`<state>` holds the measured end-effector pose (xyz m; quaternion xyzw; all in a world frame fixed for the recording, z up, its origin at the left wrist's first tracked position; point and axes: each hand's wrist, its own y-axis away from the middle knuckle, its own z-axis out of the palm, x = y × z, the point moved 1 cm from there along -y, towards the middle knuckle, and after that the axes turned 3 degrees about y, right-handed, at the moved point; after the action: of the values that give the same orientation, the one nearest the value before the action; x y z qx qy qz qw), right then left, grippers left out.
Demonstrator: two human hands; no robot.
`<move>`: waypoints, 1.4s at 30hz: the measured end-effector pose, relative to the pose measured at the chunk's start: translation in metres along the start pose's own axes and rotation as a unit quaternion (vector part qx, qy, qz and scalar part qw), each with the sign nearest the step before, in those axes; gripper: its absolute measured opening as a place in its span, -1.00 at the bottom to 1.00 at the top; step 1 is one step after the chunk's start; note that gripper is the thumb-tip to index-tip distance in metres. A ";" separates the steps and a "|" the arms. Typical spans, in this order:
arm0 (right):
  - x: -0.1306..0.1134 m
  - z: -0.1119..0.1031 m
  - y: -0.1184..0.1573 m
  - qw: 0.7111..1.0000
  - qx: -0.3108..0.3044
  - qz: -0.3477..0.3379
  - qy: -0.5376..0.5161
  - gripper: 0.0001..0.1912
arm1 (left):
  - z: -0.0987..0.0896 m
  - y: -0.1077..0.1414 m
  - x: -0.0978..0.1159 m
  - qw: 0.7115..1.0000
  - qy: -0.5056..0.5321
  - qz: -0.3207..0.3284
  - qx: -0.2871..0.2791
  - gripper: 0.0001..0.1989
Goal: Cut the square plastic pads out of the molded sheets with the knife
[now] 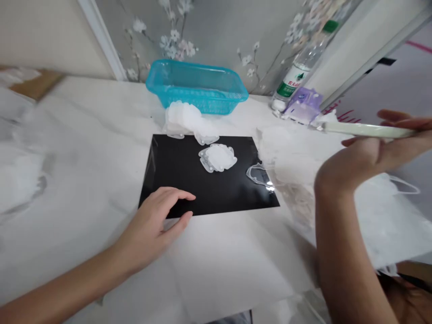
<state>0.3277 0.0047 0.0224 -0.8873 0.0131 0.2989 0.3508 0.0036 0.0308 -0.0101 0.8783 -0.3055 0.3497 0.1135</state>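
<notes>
White marble-patterned table (84, 180) meets a floral wall (216, 36); my left hand (151, 220), grip released, overlaps the black rectangular sheet's (175, 166) edge.

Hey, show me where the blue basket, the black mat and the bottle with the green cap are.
Blue basket (241, 95): head view, on its rim at the right end.
Black mat (175, 162): head view, on its bare left part.
Bottle (293, 81): head view, on its label.
</notes>
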 end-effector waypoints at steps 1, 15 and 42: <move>-0.004 0.011 0.007 1.000 0.020 0.006 -0.003 -0.96 | -0.002 -0.006 0.001 0.999 -0.033 0.016 0.005 -0.74; -0.019 0.078 0.022 0.981 0.184 0.030 -0.048 -0.77 | 0.040 -0.126 0.034 0.979 -0.143 0.060 0.131 -0.89; -0.036 0.092 0.043 0.982 -0.120 -0.144 -0.013 -0.94 | -0.166 -0.019 -0.094 0.860 -0.375 -0.181 0.295 -0.45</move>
<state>0.2405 0.0239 -0.0376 -0.9117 -0.1552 0.2559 0.2816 -0.1286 0.1570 0.0471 0.9754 -0.0429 0.0411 -0.2125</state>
